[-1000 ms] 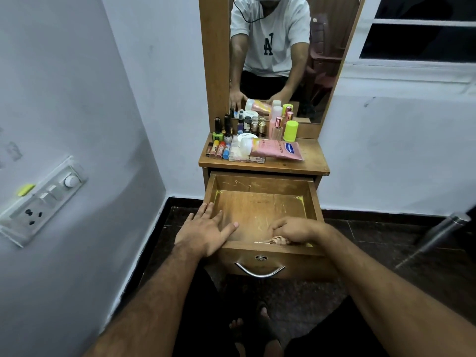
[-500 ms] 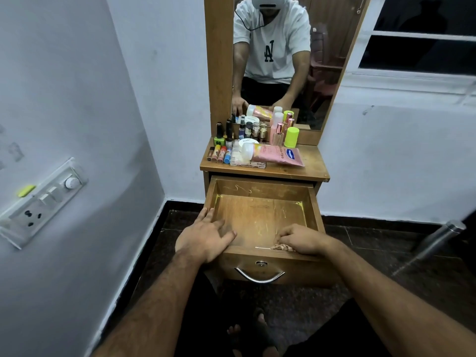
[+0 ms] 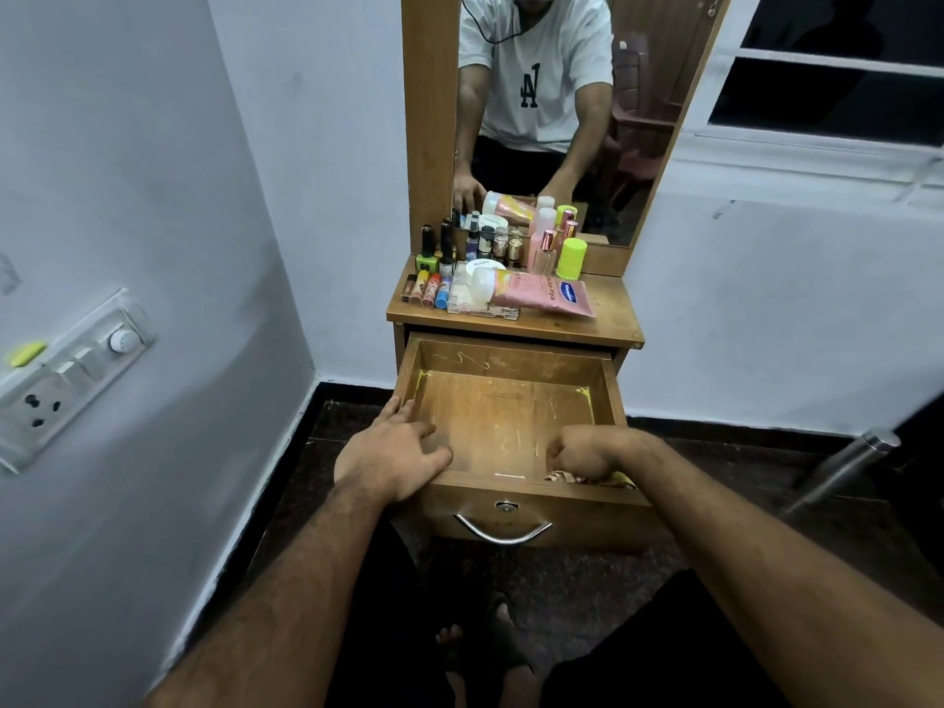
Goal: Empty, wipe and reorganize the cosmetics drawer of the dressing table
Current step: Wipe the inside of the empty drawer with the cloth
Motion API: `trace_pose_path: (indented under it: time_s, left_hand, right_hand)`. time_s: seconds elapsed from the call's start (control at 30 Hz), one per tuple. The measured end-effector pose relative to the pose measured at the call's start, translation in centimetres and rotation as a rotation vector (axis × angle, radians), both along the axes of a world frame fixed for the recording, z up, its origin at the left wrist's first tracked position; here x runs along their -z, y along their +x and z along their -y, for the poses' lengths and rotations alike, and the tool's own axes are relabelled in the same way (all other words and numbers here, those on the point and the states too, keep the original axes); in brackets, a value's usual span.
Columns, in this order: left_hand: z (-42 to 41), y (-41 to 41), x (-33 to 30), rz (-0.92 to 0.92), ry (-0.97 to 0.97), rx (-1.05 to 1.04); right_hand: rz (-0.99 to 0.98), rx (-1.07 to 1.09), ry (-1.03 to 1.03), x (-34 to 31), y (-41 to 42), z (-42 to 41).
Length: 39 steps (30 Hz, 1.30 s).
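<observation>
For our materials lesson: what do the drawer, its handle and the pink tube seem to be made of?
Drawer: wood or wood-look board, matte brown, with visible grain and scratches. Handle: likely polished metal, silvery with bright glints. Pink tube: probably soft plastic, smooth with a slight sheen and a flat crimped end.

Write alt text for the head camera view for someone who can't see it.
A person's right hand presses a cloth into the front right corner of an open, emptied wooden drawer, while the left hand rests on its front left corner. Cosmetics crowd the dressing table top below a mirror.
</observation>
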<state>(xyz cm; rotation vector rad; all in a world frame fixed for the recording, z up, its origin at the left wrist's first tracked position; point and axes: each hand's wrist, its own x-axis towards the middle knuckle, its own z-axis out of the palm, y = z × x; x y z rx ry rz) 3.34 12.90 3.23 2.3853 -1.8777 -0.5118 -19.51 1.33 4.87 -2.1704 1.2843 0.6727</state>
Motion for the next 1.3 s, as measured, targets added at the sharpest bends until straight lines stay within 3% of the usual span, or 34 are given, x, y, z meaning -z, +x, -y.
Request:
trace_pose_path:
  time_s: [0.1, 0.2, 0.27, 0.4, 0.5, 0.6, 0.73, 0.93, 1.03, 1.2, 1.3]
  left_hand:
    - [0.0, 0.1, 0.1, -0.006, 0.001, 0.003]
    - [0.0, 0.0, 0.0, -0.018, -0.006, 0.001]
    - [-0.1, 0.0, -0.1, -0.020, -0.007, 0.000]
    - [-0.1, 0.2, -0.1, -0.020, -0.009, -0.002]
    - [-0.1, 0.2, 0.0, -0.025, -0.013, 0.001]
    - [-0.1, 0.1, 0.0, -0.026, -0.021, 0.006]
    - [-0.2, 0.1, -0.1, -0.042, -0.016, -0.010]
    - [-0.2, 0.2, -0.2, -0.059, -0.016, -0.017]
    - [-0.2, 0.2, -0.3, -0.059, -0.018, -0.020]
    - [-0.2, 0.1, -0.3, -0.054, -0.025, -0.030]
    - [-0.2, 0.1, -0.2, -0.053, -0.028, -0.027]
  right_hand:
    - [0.008, -0.030, 0.000, -0.3, -1.3, 0.2]
    - [-0.156, -0.125, -0.049, -1.9, -1.1, 0.2]
    - [-0.264, -0.213, -0.167, -3.2, 0.0, 0.0]
    - [-0.134, -0.359, -0.535, -3.4, 0.8, 0.2]
    - [-0.196, -0.465, -0.569, -2.2, -0.9, 0.1]
    - [-0.283, -0.466, -0.457, -0.7, -2.4, -0.1]
    - [-0.401, -0.525, -0.589, 0.4, -2.7, 1.0]
    - [-0.360, -0.379, -0.818, 0.6, -1.6, 3.6]
    - [-0.398, -0.396, -0.806, 1.0, -1.1, 3.3]
    - [-0.549, -0.562, -0.595, 0.9, -0.9, 0.8]
    - [-0.547, -0.530, -0.576, 1.3, -1.0, 0.5]
